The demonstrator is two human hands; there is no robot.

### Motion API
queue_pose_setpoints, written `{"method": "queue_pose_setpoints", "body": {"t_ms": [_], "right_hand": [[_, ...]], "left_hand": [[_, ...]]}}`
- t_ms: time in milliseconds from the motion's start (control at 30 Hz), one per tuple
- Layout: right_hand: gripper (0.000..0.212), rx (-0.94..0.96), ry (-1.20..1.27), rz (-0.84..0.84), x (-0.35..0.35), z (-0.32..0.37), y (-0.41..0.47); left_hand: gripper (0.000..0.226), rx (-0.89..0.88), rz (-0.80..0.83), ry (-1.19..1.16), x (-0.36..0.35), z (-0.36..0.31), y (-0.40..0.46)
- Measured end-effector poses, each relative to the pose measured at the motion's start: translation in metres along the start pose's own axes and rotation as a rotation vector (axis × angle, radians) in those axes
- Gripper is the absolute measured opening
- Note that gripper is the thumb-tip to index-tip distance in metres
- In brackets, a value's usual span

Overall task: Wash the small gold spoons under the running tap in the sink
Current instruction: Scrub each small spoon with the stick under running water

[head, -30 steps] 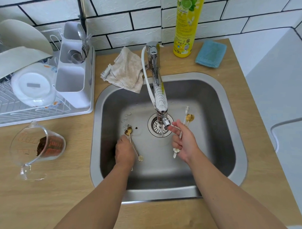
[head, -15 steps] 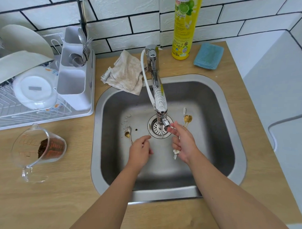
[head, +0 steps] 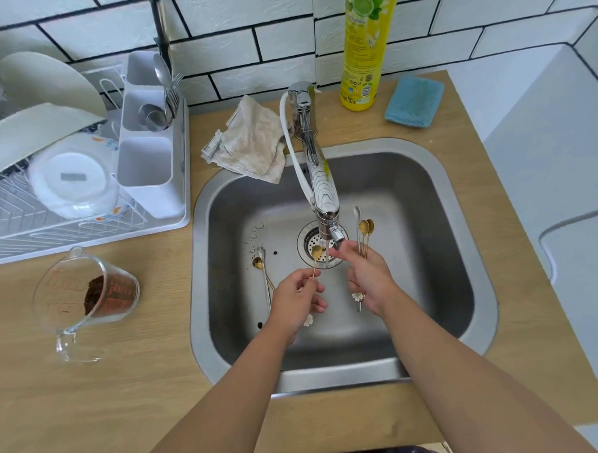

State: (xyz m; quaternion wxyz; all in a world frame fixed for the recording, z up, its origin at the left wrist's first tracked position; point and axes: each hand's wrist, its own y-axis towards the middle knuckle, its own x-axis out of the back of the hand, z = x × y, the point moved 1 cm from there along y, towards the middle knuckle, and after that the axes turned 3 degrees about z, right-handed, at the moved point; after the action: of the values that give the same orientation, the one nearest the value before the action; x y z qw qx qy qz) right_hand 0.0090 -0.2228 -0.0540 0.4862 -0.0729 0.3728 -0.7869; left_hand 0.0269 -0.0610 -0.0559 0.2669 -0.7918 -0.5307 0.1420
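My left hand [head: 296, 302] pinches the thin handle of a small gold spoon [head: 316, 252], whose bowl sits just left of the tap spout [head: 328, 207] over the drain [head: 315, 249]. A thin stream of water falls from the spout beside that bowl. My right hand [head: 368, 279] grips a bunch of spoons [head: 364, 230]; their gold and silver bowls stick out beyond the fingers and flower-shaped handle ends show below the palm. Two more spoons [head: 260, 264] lie on the floor of the steel sink [head: 459, 252], left of the drain.
Left of the sink stand a white dish rack [head: 88, 198] with plates and a cutlery caddy [head: 148, 143]. A glass measuring jug [head: 88, 293] holding brown grounds lies tipped on the wooden counter. Behind the sink are a beige rag [head: 249, 143], a yellow detergent bottle [head: 363, 49] and a blue sponge cloth [head: 414, 101].
My left hand has lifted one gold spoon off the sink floor and carried it right, up to the tap. My right hand has stayed near the spout with its bunch.
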Motion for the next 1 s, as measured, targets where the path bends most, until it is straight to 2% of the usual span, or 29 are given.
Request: {"method": "queue_pose_setpoints", "body": {"t_ms": [233,433,733,1000], "right_hand": [[0.008,0.035,-0.04,0.035,0.001,-0.002,0.003],[0.016,0.074,-0.124,0.035,0.001,-0.005,0.004],[0.028,0.163,-0.222,0.081,-0.009,-0.01,0.013],[0.016,0.236,-0.322,0.05,-0.008,-0.014,0.014]], "left_hand": [[0.021,-0.008,0.039,0.014,-0.001,0.001,0.0],[0.02,-0.021,0.077,0.043,-0.004,0.003,-0.002],[0.025,-0.051,0.034,0.148,0.002,-0.003,-0.003],[0.018,-0.094,-0.008,0.266,0.002,-0.008,-0.002]]}}
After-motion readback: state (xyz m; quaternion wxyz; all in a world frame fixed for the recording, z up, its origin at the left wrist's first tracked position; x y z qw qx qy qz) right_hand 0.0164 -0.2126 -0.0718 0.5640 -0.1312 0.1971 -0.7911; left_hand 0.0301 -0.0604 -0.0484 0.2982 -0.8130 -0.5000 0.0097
